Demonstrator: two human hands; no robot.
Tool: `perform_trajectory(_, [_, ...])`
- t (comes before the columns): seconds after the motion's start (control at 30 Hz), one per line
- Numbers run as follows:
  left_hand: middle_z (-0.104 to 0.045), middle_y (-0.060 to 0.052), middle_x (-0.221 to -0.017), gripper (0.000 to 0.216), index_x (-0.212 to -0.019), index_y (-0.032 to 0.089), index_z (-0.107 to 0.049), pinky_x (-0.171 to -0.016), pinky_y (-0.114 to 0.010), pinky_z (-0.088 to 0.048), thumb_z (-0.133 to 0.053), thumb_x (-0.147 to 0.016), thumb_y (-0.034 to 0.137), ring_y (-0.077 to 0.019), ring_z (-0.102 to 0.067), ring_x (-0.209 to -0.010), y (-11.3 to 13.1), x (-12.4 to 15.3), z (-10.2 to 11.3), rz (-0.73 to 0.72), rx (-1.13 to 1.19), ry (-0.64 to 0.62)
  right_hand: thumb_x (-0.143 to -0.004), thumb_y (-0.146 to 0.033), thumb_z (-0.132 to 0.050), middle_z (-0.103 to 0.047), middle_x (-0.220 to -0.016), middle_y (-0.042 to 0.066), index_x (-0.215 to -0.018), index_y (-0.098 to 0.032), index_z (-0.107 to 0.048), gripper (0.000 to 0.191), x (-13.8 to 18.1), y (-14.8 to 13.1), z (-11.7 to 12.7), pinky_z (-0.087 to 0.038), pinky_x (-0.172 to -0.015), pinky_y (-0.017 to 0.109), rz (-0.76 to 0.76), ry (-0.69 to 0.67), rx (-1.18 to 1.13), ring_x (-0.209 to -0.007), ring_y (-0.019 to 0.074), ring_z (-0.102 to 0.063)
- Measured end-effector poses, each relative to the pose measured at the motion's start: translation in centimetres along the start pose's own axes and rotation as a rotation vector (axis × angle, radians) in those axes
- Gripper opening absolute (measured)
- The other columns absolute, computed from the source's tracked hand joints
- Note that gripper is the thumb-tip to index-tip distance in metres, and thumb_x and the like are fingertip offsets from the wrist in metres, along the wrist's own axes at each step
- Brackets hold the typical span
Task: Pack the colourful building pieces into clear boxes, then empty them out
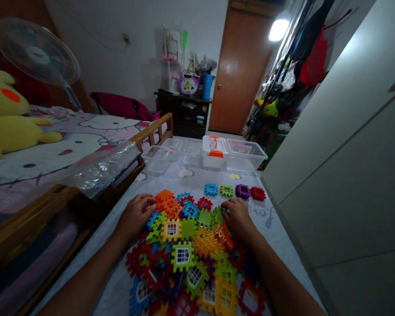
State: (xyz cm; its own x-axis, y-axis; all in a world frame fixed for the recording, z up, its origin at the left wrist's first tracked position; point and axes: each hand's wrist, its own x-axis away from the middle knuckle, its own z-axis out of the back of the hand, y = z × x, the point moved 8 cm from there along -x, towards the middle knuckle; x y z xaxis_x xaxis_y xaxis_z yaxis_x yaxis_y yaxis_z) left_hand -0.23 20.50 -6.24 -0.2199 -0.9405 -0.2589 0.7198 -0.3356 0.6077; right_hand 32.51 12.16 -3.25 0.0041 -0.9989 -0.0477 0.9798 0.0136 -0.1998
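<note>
A pile of colourful toothed plastic building blocks lies on the bed sheet in front of me. My left hand is at the pile's far left edge, its fingers curved and apart, touching or nearly touching the orange blocks. On the other side, my right hand rests with bent, parted fingers beside a green block; its fingertips are partly hidden. Between the hands lie blue blocks and a yellow block with a white window. Nearer me is a green block with a white window.
Beyond the pile, a blue block, a green one, a purple one and a red one form a row. Clear plastic boxes and a lidded box stand behind. A wooden rail runs left; a cabinet stands right.
</note>
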Motion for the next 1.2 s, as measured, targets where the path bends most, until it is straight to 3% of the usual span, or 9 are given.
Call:
perform_trajectory(0.2, [-0.065,-0.007,-0.107,0.033,-0.087,0.021,-0.070,-0.095,-0.040,-0.047,-0.049,-0.082,0.047,-0.0247,-0.061,-0.101,0.2,0.1,0.1,-0.021,0.001,0.006,-0.085,-0.018,-0.055,-0.068,-0.092,0.007,-0.089,-0.021,-0.070,0.015,0.0,-0.2,0.2,-0.035,-0.084,0.035,0.014,0.041,-0.020,-0.094,0.0242,-0.055])
perform_trajectory(0.4, [-0.065,-0.007,-0.107,0.033,-0.086,0.022,-0.069,-0.094,-0.040,-0.047,-0.049,-0.082,0.047,-0.0247,-0.060,-0.101,0.1,0.1,0.1,-0.014,0.008,0.010,-0.083,-0.013,-0.050,-0.065,-0.092,0.009,-0.111,-0.018,-0.065,0.032,0.4,0.8,2.3,-0.041,-0.089,0.037,0.075,0.279,-0.185,-0.093,0.0249,-0.054])
perform_trajectory(0.6, [-0.064,-0.008,-0.109,0.034,-0.087,0.022,-0.069,-0.096,-0.042,-0.046,-0.049,-0.081,0.047,-0.0262,-0.059,-0.103,0.2,0.1,0.1,0.001,0.011,0.000,-0.082,-0.015,-0.049,-0.057,-0.087,0.008,-0.090,-0.019,-0.065,0.018,1.2,3.0,5.3,-0.045,-0.082,0.035,0.068,0.426,-0.257,-0.087,0.0226,-0.056])
perform_trajectory(0.77, [-0.065,-0.008,-0.107,0.034,-0.085,0.021,-0.070,-0.096,-0.041,-0.047,-0.049,-0.080,0.048,-0.0251,-0.060,-0.101,0.7,0.0,0.2,0.006,0.021,-0.002,-0.078,-0.015,-0.052,-0.056,-0.090,0.006,-0.082,-0.021,-0.058,0.009,2.0,5.0,7.3,-0.047,-0.078,0.033,0.056,0.465,-0.268,-0.081,0.0199,-0.056])
perform_trajectory(0.9, [-0.064,-0.008,-0.109,0.035,-0.086,0.021,-0.070,-0.096,-0.040,-0.047,-0.049,-0.081,0.048,-0.0246,-0.060,-0.101,0.6,0.1,0.2,0.004,0.021,0.001,-0.076,-0.012,-0.054,-0.057,-0.093,0.007,-0.076,-0.021,-0.054,0.009,2.2,5.0,7.3,-0.044,-0.085,0.035,0.101,0.373,-0.181,-0.091,0.0222,-0.055])
perform_trajectory(1.07, [-0.065,-0.008,-0.108,0.035,-0.087,0.021,-0.069,-0.095,-0.040,-0.047,-0.049,-0.081,0.049,-0.0245,-0.060,-0.101,0.2,0.1,0.1,0.001,0.020,0.008,-0.072,-0.012,-0.060,-0.059,-0.100,0.007,-0.073,-0.021,-0.055,0.010,2.2,3.8,5.0,-0.041,-0.088,0.038,0.159,0.085,-0.066,-0.097,0.0237,-0.052])
perform_trajectory(1.2, [-0.065,-0.007,-0.108,0.035,-0.088,0.021,-0.070,-0.096,-0.040,-0.046,-0.049,-0.081,0.048,-0.0245,-0.060,-0.101,0.1,0.0,0.0,-0.007,0.018,0.006,-0.069,-0.016,-0.067,-0.059,-0.102,0.008,-0.086,-0.020,-0.059,0.019,2.5,4.3,3.9,-0.042,-0.089,0.040,0.114,-0.018,-0.047,-0.100,0.0263,-0.052])
